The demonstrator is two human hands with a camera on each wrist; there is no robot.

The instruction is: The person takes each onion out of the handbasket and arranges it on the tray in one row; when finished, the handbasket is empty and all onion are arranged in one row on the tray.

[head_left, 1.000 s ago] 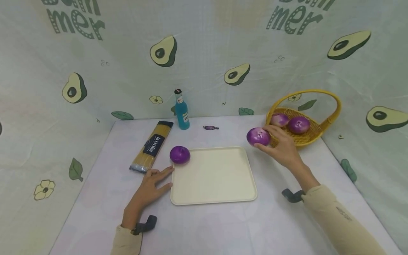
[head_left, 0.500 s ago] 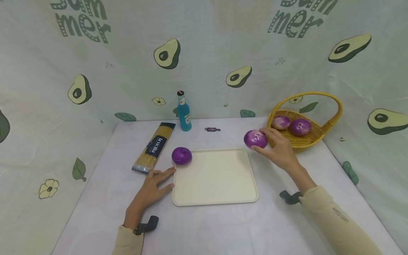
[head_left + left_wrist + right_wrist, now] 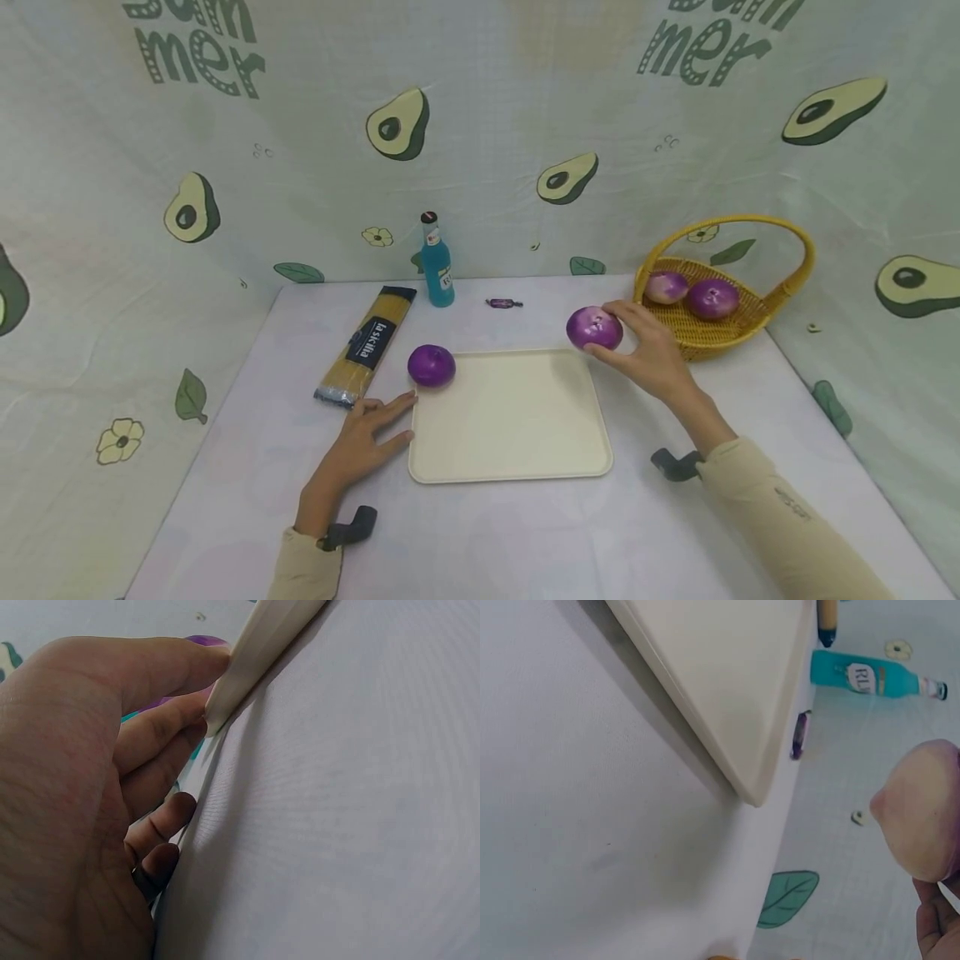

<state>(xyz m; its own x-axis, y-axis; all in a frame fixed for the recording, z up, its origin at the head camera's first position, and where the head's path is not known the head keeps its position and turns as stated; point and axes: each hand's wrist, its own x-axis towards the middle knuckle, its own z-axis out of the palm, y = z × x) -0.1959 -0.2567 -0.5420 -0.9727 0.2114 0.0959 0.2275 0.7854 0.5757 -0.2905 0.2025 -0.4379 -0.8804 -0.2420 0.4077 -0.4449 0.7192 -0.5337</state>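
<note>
My right hand (image 3: 647, 350) grips a purple onion (image 3: 593, 327) just above the far right corner of the cream tray (image 3: 510, 417). In the right wrist view only the heel of that hand (image 3: 922, 825) shows, with the tray corner (image 3: 735, 727) below it. My left hand (image 3: 360, 437) lies flat on the table, fingers straight, touching the tray's left edge; the left wrist view shows its fingers (image 3: 157, 742) against the tray rim (image 3: 262, 645). A second purple onion (image 3: 431, 365) sits on the table by the tray's far left corner, just beyond my left fingertips.
A yellow wicker basket (image 3: 720, 329) with two more onions (image 3: 712, 297) stands at the back right. A spaghetti packet (image 3: 367, 343) lies left of the tray. A blue bottle (image 3: 437, 262) and a small wrapped candy (image 3: 503, 302) are at the back.
My right hand has carried the onion leftward from beside the basket to the tray's far right corner. The left hand has stayed put.
</note>
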